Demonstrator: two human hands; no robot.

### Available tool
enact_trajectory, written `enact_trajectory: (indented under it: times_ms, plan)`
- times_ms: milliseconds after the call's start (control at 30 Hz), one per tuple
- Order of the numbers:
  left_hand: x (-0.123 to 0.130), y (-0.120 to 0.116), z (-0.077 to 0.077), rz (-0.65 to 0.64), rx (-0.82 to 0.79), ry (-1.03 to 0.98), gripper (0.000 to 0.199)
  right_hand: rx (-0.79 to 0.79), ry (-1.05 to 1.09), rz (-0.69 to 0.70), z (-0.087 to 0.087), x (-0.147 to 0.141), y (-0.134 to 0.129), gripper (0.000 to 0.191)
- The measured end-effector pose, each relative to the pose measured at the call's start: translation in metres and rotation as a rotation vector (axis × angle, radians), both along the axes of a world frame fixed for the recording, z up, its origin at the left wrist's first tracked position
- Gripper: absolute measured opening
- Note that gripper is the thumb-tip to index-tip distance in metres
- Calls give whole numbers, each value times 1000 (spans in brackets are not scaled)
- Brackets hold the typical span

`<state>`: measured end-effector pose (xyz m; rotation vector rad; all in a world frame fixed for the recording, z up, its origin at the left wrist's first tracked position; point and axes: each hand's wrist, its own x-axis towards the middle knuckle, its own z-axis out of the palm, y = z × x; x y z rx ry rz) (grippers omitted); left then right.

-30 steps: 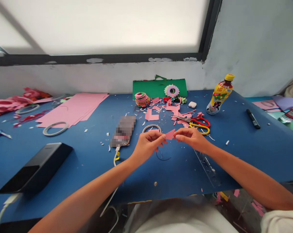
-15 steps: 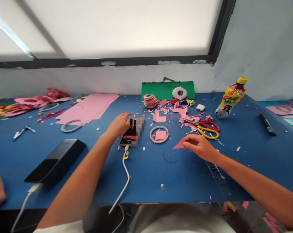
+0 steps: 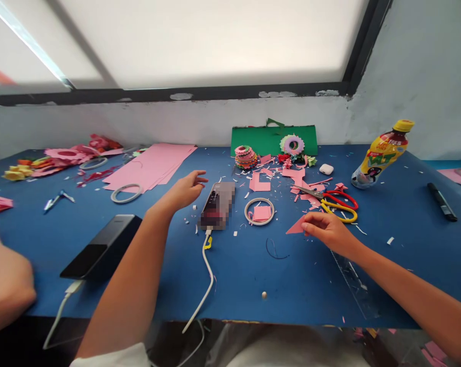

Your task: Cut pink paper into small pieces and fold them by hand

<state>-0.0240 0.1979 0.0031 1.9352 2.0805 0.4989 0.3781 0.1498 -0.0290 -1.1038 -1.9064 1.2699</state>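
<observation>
Pink paper in right hand, well inside table edge.

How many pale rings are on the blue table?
3: the near ring, right of the phone; the middle ring, at the near edge of the pink sheets; the far ring, left of those sheets. More may be hidden under paper.

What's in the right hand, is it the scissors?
No, the right hand holds a pink paper piece, while the scissors lie beyond it on the table.
</observation>
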Motion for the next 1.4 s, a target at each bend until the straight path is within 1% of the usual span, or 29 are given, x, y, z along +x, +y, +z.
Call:
enact_trajectory:
  times_ms: [133,200,333,467,567,700,767,867,967,1400]
  plan:
    - [-8,-4,-1,-1,-175,-54,61,-33,-35,29,-6,0,6,24]
    - [-11,-4,-3,-4,-236,-69,60,-29,-63,51,-10,1,10,25]
    - [-13,-4,-3,-20,-301,-102,63,1,-159,87,-16,-1,15,25]
    - [-12,-7,2,-33,-344,-132,65,24,-219,116,-16,-3,17,29]
    - [-11,-11,7,-50,-363,-144,68,51,-247,139,-14,-4,18,31]
    - [-10,-17,11,-83,-396,-116,86,56,-279,169,-13,-5,19,30]
    - [-9,-19,12,-115,-402,-89,90,58,-287,172,-13,-5,19,30]
    - [-9,-21,11,-155,-388,-72,88,58,-290,164,-14,-5,21,31]
    - [-9,-21,9,-143,-372,-62,91,51,-295,164,-15,-6,23,31]
    - [-5,-26,6,-130,-338,-67,88,30,-351,212,-15,-5,23,33]
